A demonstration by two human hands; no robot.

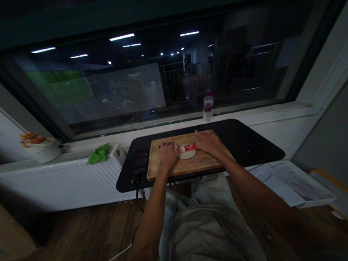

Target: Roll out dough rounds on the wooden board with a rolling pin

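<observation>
A wooden cutting board (pixel 153 171) lies on the black tabletop in front of me. On it is a pale, flat round of dough (pixel 187 155). Across the dough's far part lies a red-and-white cylinder (pixel 189 147), roller-like; its ends are covered by my hands. My left hand (pixel 168 153) has its fingers bent over the left end. Over the right end rests my right hand (pixel 207 141), closed on it, its fingers partly hidden. What the cylinder is exactly is too small to make out.
A dark, box-like device (pixel 140 161) with a cable sits left of the board on the black tabletop (pixel 251 151). A water bottle (pixel 208 107) stands on the windowsill behind. Left are a radiator (pixel 73 184), a green cloth (pixel 99 153) and a white pot (pixel 46 150). A white box (pixel 293 184) is lower right.
</observation>
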